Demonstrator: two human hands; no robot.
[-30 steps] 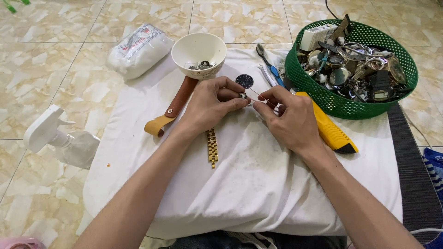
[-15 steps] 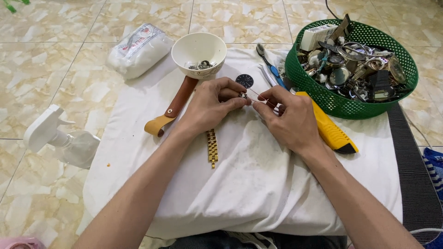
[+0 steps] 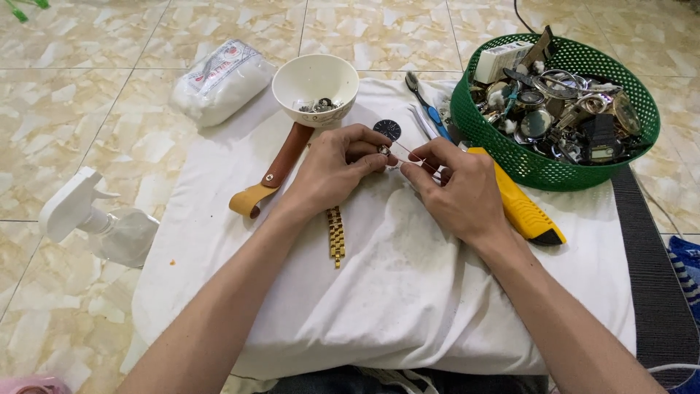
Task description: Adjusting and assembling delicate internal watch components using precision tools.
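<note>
A small silvery watch part (image 3: pixel 382 149) sits pinched between the fingertips of the left hand (image 3: pixel 332 171), held just above the white cloth (image 3: pixel 408 292) that covers the worktop, near its far edge. The right hand (image 3: pixel 459 190) is closed in a pinch on a thin pin-like tool (image 3: pixel 407 153) whose tip meets the part; what kind of tool it is cannot be told. Just beyond the hands a dark round watch dial (image 3: pixel 387 129) lies on the cloth, with tweezers (image 3: pixel 421 120) and a blue-handled tool (image 3: pixel 430 109) beside it. A gold link bracelet piece (image 3: pixel 335 235) lies under the left wrist, and a brown leather strap (image 3: pixel 273 171) runs from there toward a white bowl (image 3: pixel 315 82) holding small metal bits. A yellow utility knife (image 3: pixel 521 208) lies by the right hand, touching a green basket (image 3: pixel 510 157) full of watch parts. On the tiled floor are a white plastic bag (image 3: pixel 219 80) and a white spray bottle (image 3: pixel 95 222).
</note>
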